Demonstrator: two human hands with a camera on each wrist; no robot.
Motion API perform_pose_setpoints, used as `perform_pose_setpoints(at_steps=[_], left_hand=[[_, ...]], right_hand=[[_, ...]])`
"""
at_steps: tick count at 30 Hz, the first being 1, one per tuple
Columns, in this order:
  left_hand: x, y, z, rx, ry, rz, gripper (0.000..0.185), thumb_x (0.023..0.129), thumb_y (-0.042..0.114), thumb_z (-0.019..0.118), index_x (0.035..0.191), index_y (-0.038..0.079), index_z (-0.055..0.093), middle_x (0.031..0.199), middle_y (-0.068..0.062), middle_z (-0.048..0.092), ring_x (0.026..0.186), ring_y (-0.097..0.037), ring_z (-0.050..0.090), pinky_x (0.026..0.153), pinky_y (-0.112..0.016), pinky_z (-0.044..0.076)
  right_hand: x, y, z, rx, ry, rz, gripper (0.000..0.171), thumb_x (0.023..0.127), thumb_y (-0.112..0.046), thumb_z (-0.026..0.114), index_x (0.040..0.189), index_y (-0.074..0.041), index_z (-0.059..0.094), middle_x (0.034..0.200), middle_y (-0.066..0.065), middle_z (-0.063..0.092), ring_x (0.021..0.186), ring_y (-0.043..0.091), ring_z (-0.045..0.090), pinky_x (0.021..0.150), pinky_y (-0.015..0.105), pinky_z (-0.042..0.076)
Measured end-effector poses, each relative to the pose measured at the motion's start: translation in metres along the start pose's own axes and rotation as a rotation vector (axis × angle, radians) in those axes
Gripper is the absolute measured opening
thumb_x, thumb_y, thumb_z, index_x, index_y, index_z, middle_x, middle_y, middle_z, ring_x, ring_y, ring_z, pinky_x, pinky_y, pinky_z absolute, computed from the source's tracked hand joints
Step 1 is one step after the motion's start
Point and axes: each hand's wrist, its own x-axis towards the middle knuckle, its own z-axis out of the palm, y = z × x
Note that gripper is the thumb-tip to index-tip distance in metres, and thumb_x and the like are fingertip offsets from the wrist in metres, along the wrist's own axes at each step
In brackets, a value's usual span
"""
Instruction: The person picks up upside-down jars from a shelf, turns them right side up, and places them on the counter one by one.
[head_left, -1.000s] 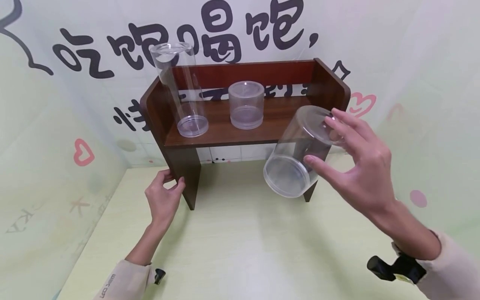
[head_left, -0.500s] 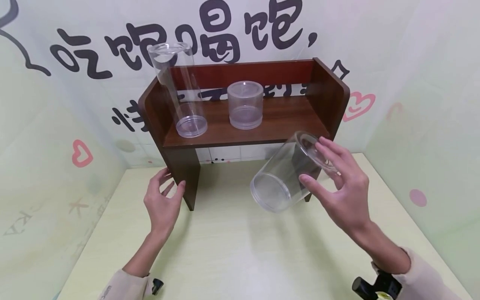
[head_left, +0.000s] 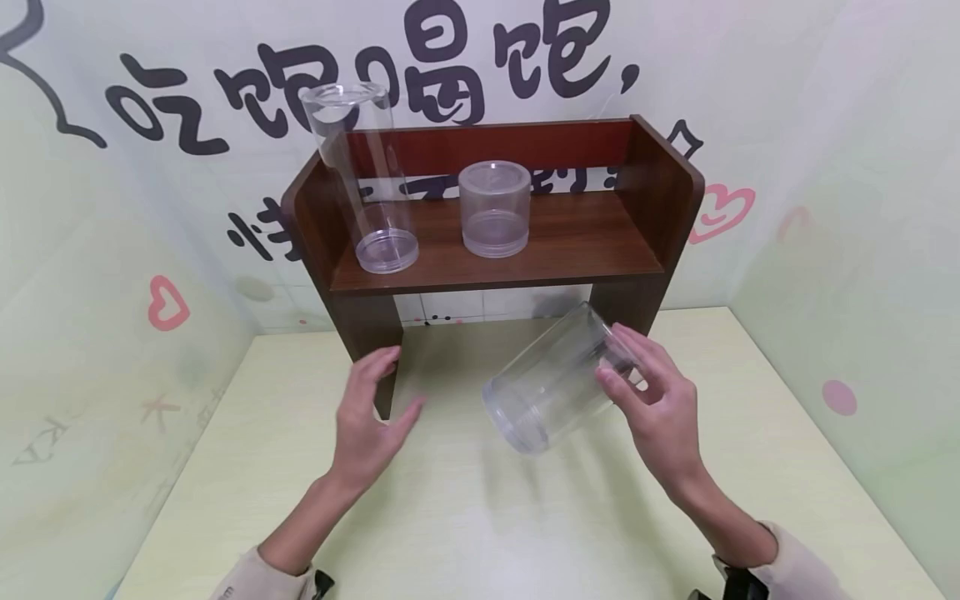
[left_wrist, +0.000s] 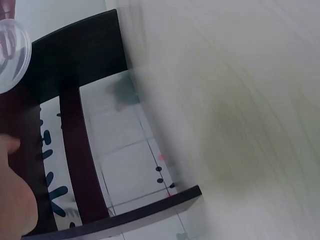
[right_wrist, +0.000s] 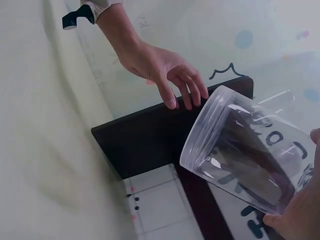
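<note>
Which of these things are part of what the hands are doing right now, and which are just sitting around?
In hand:
- clear jar, tilted, gripped by the right hand
- left hand, open, holding nothing, near the shelf leg

Just sitting:
- tall clear cylinder, upright on the wooden shelf
- short clear container, upright mid-shelf
- table

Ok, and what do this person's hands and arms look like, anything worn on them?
Both hands are bare: no gloves, and no rings show. The left hand and right hand come out of pale beige long sleeves pushed back from the wrists, forearms uncovered. A small black device, seemingly the wrist camera mount, sits at each cuff. The sleeve lettering is not readable here.
</note>
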Motion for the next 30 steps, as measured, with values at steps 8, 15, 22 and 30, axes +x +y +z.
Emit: perform_pose_setpoints(at_steps=[8,15,22,30], left_hand=[[-0.014,0.012,0.027,-0.228,-0.298,-0.116,0.117,0.058,-0.007,0.101,0.156,-0.007,0.038,0.154,-0.020,0.051,0.140,-0.034,0.051,0.115,-0.034,0.047],[-0.020,0.021,0.046,-0.372,-0.390,-0.297,0.120,0.062,-0.006,0.100,0.161,0.005,0.032,0.160,-0.016,0.047,0.146,-0.036,0.048,0.117,-0.042,0.046],[-0.019,0.022,0.055,-0.417,-0.377,-0.301,0.117,0.063,-0.002,0.101,0.159,0.007,0.035,0.159,-0.016,0.050,0.143,-0.025,0.051,0.111,-0.049,0.052],[-0.017,0.018,0.058,-0.512,-0.398,-0.280,0.112,0.061,0.003,0.101,0.157,0.010,0.043,0.158,-0.013,0.053,0.143,-0.023,0.052,0.115,-0.050,0.047]], right_hand=[[-0.004,0.016,0.010,0.239,0.026,0.304,0.044,0.107,-0.011,0.062,0.144,0.011,0.056,0.144,0.014,0.058,0.116,0.011,0.071,0.101,0.028,0.055],[-0.009,0.029,0.022,0.479,0.029,0.544,0.025,0.110,-0.026,0.060,0.114,-0.004,0.071,0.131,0.011,0.058,0.117,0.026,0.072,0.101,0.040,0.058],[-0.017,0.041,0.033,0.592,-0.026,0.692,0.037,0.111,-0.037,0.055,0.110,-0.003,0.071,0.123,0.018,0.061,0.116,0.039,0.070,0.102,0.048,0.058],[-0.021,0.051,0.038,0.635,-0.113,0.842,0.039,0.110,-0.047,0.052,0.130,-0.015,0.045,0.130,0.018,0.055,0.104,0.032,0.072,0.098,0.045,0.061]])
